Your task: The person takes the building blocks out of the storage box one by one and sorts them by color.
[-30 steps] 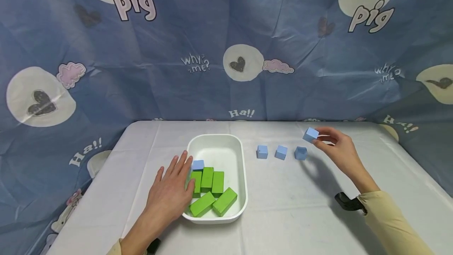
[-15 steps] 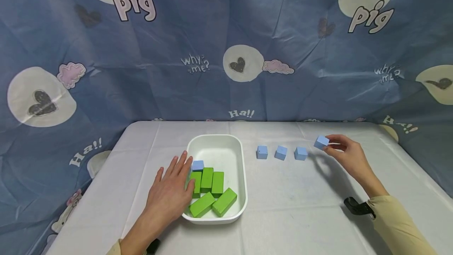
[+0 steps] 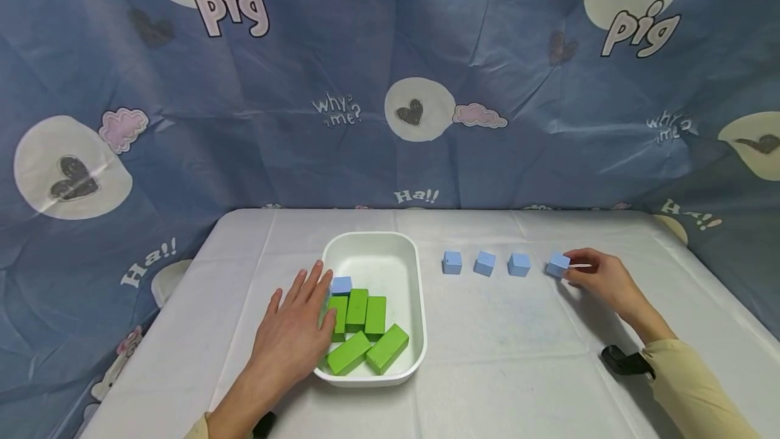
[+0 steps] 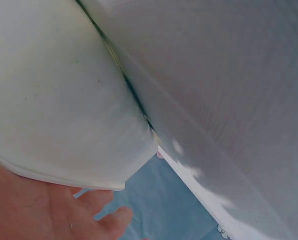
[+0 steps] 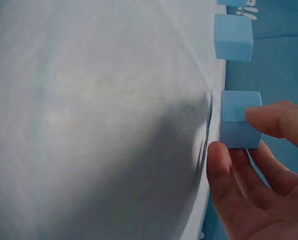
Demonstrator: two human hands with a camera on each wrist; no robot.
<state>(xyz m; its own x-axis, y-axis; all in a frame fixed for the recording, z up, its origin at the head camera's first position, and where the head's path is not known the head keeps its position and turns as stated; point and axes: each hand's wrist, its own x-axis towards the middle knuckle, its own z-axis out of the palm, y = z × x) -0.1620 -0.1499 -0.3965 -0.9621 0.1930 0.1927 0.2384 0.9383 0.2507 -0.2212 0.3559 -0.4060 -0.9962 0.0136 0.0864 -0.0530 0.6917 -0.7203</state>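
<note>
My right hand [image 3: 606, 283] pinches a light blue cube [image 3: 557, 265] between thumb and fingers, at the right end of a row of blue cubes. In the right wrist view the thumb lies on one face of the held cube [image 5: 240, 120], with fingertips at its underside. To its left stand three more cubes, the nearest being a blue cube [image 3: 519, 265]. My left hand [image 3: 292, 330] rests on the left rim of a white tray [image 3: 420, 317], fingers straight. The tray holds several green blocks [image 3: 376, 317] and a blue cube [image 3: 341, 285], partly hidden by the fingers.
A white cloth covers the table [image 3: 487, 371]. Behind it hangs a blue printed curtain [image 3: 341, 168], close to the table's back edge. Two other cubes, a blue cube [image 3: 451, 263] and another blue cube [image 3: 484, 263], stand between the tray and the right hand.
My right hand has moved right and then down with the blue cube, from above the third cube to the right end of the row. The left hand has stayed on the tray.
</note>
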